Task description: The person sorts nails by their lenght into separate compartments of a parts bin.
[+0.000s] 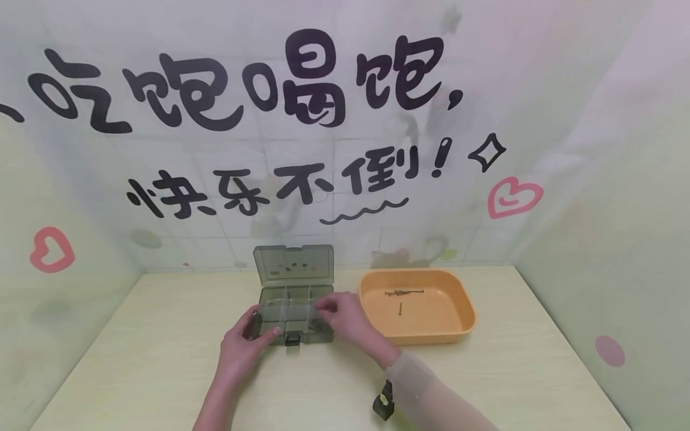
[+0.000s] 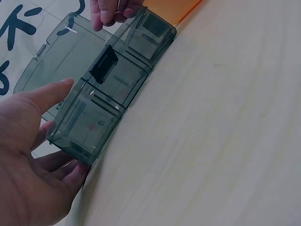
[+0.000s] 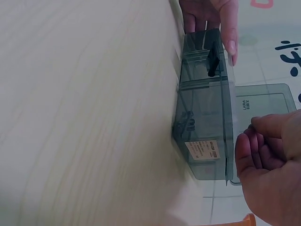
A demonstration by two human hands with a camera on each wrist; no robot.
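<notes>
A dark translucent compartment box (image 1: pixel 296 328) stands on the table with its lid (image 1: pixel 293 266) raised at the back. Its left end is held by my left hand (image 1: pixel 245 350), the thumb over the front rim and the fingers around the side in the left wrist view. My right hand (image 1: pixel 350 317) is over the box's right-hand compartments, thumb and fingertips together. A small dark bit of a screw (image 3: pixel 252 124) shows between them in the right wrist view; the rest is hidden. Several screws (image 1: pixel 317 326) lie in the front right compartment.
To the right of the box is an orange tray (image 1: pixel 431 320) holding a small cluster of screws (image 1: pixel 401 293) and one lone screw (image 1: pixel 400 309). A printed wall sheet (image 1: pixel 345 239) rises behind the table. Below my right wrist is a black object (image 1: pixel 384 404).
</notes>
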